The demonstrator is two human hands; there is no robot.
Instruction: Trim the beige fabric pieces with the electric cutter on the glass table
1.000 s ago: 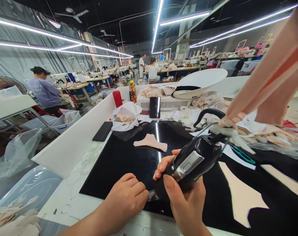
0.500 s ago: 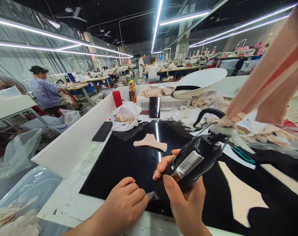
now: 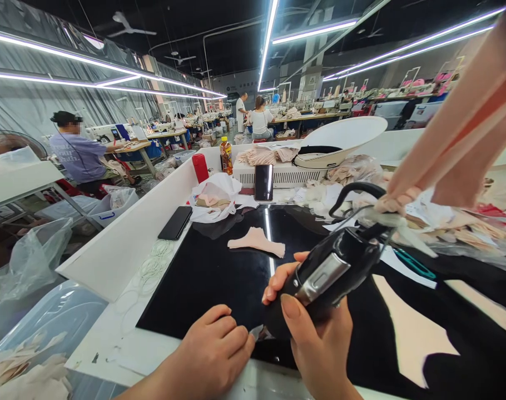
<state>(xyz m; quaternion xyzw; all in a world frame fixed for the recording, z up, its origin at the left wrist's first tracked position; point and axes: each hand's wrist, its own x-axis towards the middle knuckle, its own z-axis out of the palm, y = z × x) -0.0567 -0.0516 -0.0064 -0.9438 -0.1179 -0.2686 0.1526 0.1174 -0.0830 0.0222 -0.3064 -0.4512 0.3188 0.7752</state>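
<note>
My right hand [image 3: 315,328] grips a black hand-held power tool [image 3: 334,266] with a silver plate on its side. The tool slants down to the left, and its nose comes close to my left fingers. From its upper end runs a black cord, and a pink cloth strip [image 3: 453,133] is tied there. My left hand [image 3: 215,353] rests closed at the near edge of the black board [image 3: 194,278]; what its curled fingers hold, if anything, is hidden. Ahead lies a small pink fabric piece [image 3: 256,241]. To the right is a larger cut piece [image 3: 411,328].
A dark phone [image 3: 175,223] lies by the left wall [image 3: 123,244], near loops of thin cord [image 3: 155,264]. Another phone [image 3: 263,182] stands upright at the back. A white bag [image 3: 215,197] holds scraps. Teal snips [image 3: 413,263] lie right. Co-workers sit and stand beyond.
The view has shifted very slightly. Both hands and the tool stay almost in place. At the left, the seated co-worker's arm now reaches out toward the sewing table.
</note>
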